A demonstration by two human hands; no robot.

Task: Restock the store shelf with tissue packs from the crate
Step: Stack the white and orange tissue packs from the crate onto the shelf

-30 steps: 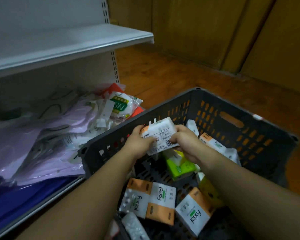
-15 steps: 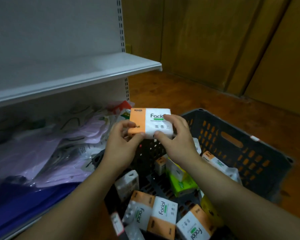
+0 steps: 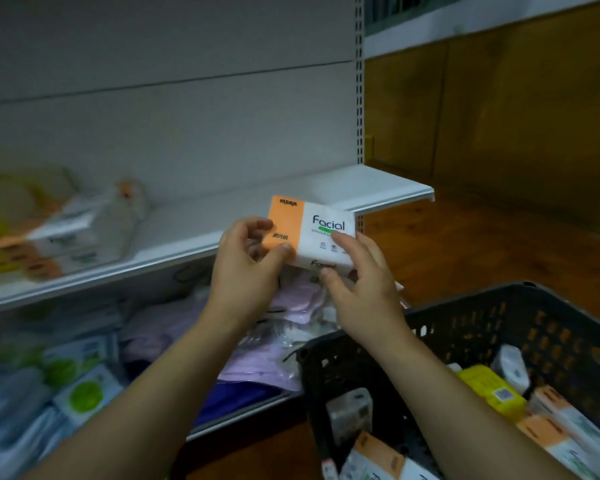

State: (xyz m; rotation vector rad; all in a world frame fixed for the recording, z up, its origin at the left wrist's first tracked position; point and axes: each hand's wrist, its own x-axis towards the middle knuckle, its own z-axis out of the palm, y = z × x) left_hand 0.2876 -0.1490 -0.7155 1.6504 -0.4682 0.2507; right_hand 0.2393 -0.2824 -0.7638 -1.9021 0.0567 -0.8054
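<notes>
Far left, on white shelf [image 3: 201, 220]: blurred stack of tissue packs [image 3: 61, 233]. Centre: left hand [image 3: 245, 275], fingers [image 3: 280, 252] pinching orange end of Facial tissue pack [image 3: 314, 228], held in air at shelf's front edge. Right hand [image 3: 359, 296], fingers gripping white end. Near right: black crate [image 3: 465, 327], loose packs [image 3: 378, 457] inside.
</notes>
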